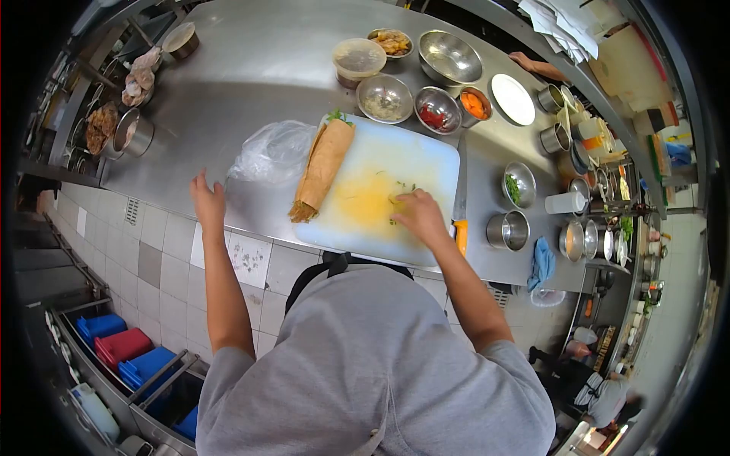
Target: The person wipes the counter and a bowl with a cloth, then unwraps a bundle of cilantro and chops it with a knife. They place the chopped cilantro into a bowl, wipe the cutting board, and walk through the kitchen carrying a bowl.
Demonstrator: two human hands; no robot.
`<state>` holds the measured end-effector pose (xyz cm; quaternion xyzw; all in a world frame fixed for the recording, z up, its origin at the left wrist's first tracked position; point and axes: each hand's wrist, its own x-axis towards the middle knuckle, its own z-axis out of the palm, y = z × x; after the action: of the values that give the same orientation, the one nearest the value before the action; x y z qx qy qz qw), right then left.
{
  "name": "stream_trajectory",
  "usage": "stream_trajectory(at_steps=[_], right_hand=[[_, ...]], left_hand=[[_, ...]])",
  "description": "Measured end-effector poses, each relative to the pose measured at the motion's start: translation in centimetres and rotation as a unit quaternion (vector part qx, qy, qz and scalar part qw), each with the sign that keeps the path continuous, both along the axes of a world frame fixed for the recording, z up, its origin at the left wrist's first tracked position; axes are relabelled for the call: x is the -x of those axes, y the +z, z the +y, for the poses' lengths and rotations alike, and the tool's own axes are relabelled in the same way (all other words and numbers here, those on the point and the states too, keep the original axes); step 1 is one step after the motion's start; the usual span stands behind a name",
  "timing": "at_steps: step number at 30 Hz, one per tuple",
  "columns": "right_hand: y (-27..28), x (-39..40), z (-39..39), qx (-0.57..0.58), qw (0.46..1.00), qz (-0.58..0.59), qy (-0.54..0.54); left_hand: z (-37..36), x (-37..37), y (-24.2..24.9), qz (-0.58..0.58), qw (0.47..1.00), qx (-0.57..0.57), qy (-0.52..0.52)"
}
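Observation:
My right hand (420, 216) is over the right part of the white cutting board (414, 148), its fingers pinched together beside small green herb scraps (405, 185). A yellowish bit shows at the fingertips, too small to name. An orange-yellow stain (363, 199) marks the board. Along the board's left side lies a long tan filled roll (325, 163), with greens poking out at its far end. My left hand (207, 199) hangs at the counter's near edge, fingers apart and holding nothing. A crumpled clear plastic bag (274, 152) rests between that hand and the roll.
A knife with an orange handle (461, 235) lies right of the board. Beyond the board stand several steel bowls, including one with red food (437, 110), and a white plate (513, 99). A blue cloth (541, 264) is at the right edge. Another person's arm (536, 67) reaches in.

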<state>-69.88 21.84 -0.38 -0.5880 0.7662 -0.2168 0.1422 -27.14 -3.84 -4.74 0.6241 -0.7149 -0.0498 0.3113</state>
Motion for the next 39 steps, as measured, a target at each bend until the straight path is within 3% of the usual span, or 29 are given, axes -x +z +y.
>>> stream_trajectory(at_steps=[4, 6, 7, 9, 11, 13, 17, 20, 27, 32, 33, 36, 39], right_hand=[[-1.8, -0.7, -0.2, 0.022, 0.999, 0.013, -0.031], [-2.8, 0.0, -0.7, 0.048, 0.999, 0.005, 0.016], [-3.0, 0.3, -0.8, 0.062, 0.997, 0.002, 0.038], [-2.5, 0.5, -1.0, 0.063, 0.996, 0.003, 0.067], [-2.3, 0.8, -0.8, 0.078, 0.994, -0.016, 0.072], [-2.3, 1.8, 0.5, 0.108, 0.992, -0.053, 0.045], [-2.8, 5.8, 7.5, 0.082, 0.977, 0.084, -0.176], [-4.3, 6.8, 13.1, -0.076, 0.953, 0.094, -0.278], [-4.5, 7.5, 15.1, -0.100, 0.930, -0.163, -0.313], [-4.4, 6.7, 20.2, -0.011, 0.951, -0.154, -0.266], [-3.9, 6.1, 21.0, -0.042, 0.934, -0.220, -0.280], [4.2, 2.4, 20.9, -0.153, 0.873, -0.368, -0.281], [1.8, 1.7, 21.3, -0.056, 0.965, -0.224, -0.127]], left_hand=[[4.1, 6.5, 6.5, 0.135, 0.984, 0.022, -0.117], [7.1, 11.3, 8.7, 0.184, 0.952, -0.040, -0.241], [8.7, 13.9, 8.8, 0.255, 0.910, -0.109, -0.308], [11.2, 18.5, 6.2, 0.149, 0.870, -0.051, -0.466], [13.6, 22.6, 5.3, 0.086, 0.841, -0.133, -0.518], [14.3, 25.5, 3.4, 0.045, 0.844, -0.112, -0.523], [14.2, 27.7, 1.8, -0.011, 0.858, -0.098, -0.505], [14.4, 29.0, 1.7, -0.025, 0.857, -0.083, -0.508], [16.3, 32.5, -0.8, 0.028, 0.854, -0.076, -0.514], [17.9, 32.2, -0.1, 0.064, 0.878, -0.097, -0.465], [18.1, 32.0, 0.3, 0.058, 0.885, -0.111, -0.448], [18.7, 31.4, 0.7, 0.038, 0.901, -0.142, -0.407], [18.8, 31.3, 0.7, 0.021, 0.910, -0.143, -0.388]])
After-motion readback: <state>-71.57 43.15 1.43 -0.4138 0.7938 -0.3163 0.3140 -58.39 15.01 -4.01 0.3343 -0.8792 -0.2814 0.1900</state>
